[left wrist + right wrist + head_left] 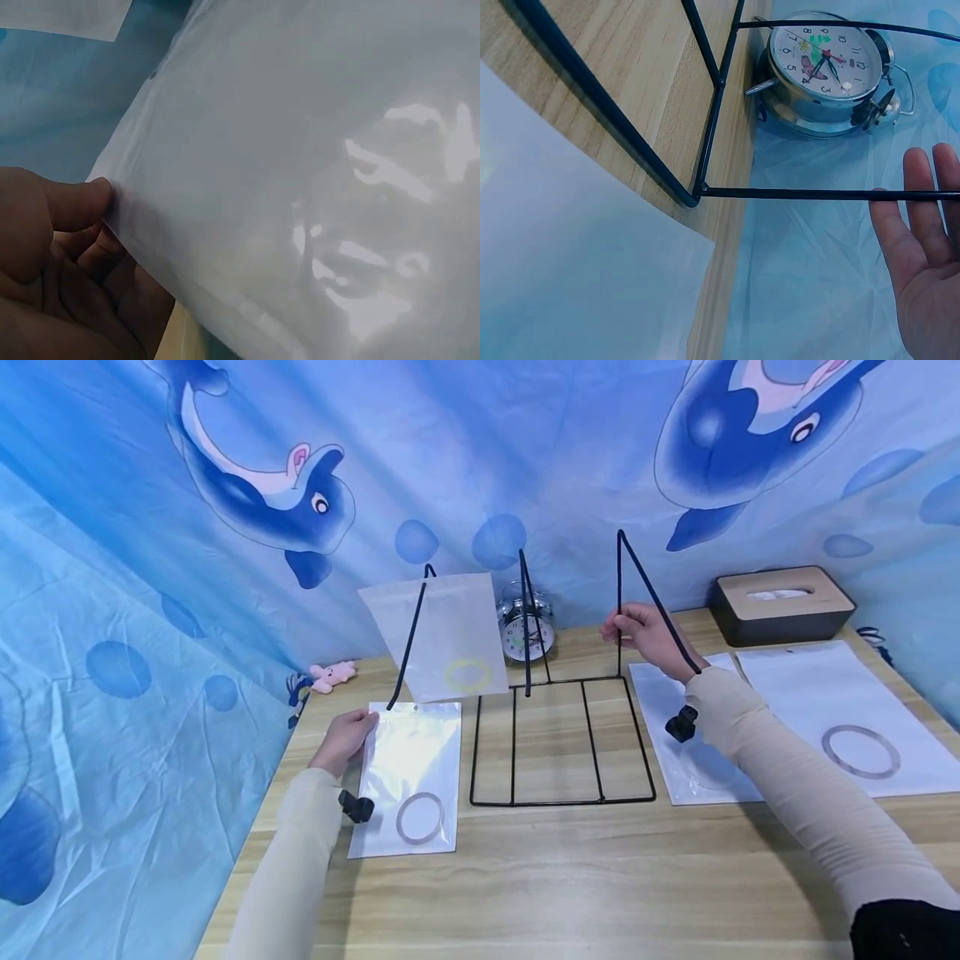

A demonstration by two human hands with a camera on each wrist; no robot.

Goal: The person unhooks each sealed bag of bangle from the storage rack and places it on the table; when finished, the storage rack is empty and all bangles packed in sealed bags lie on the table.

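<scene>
At the left of the head view, my left hand (pixel 345 739) pinches the top left corner of a glossy white pouch (pixel 408 756) with a grey ring printed low on it. The left wrist view shows the thumb on the pouch's face. My right hand (pixel 652 639) holds the right upright of a black wire rack (pixel 555 803). Its thumb is out of frame in the right wrist view, where three fingers stretch past the rod. Another white pouch (pixel 465 627), with a yellow ring, stands upright at the rack's left divider, whose front rod crosses before it.
Two white pouches, one nearer the rack (pixel 686 752) and one with a grey ring (pixel 847 693), lie at the right. Behind the rack stands an alarm clock (pixel 527 631). A tissue box (pixel 783 606) sits back right, a pink toy (pixel 332 677) back left. Blue curtains enclose the table.
</scene>
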